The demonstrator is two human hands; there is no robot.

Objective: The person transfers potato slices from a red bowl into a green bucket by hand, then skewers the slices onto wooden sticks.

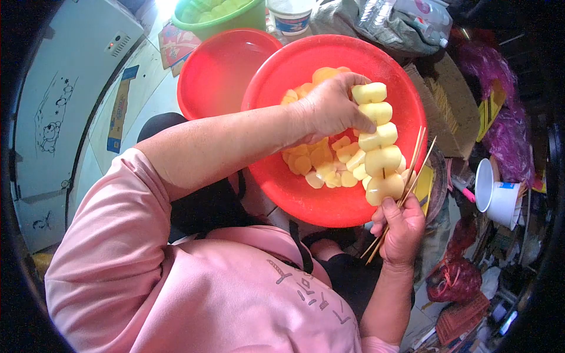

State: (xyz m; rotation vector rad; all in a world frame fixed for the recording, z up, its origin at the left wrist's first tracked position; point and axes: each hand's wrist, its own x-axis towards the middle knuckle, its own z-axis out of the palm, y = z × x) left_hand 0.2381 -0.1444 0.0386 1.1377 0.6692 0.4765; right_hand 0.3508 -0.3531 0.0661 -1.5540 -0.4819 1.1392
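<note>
A skewer of several pale yellow, peeled potato-like pieces (381,138) runs top to bottom over the right part of a large red basin (288,200). My left hand (338,105) is closed on the upper pieces, thumb and fingers against their left side. Below the lowest piece, my right hand (399,226) is closed round several thin wooden sticks (419,156), whose ends stick out above and below it. Inside the basin lie many loose yellow slices and pieces (321,159), partly hidden under my left hand and the skewer.
A second red basin (206,76) stands at the upper left, near a green basin (220,20) with pale pieces and a white bucket (291,23). At right are cardboard (450,106), purple plastic (509,135), a white tub (503,203) and a red net bag (454,279).
</note>
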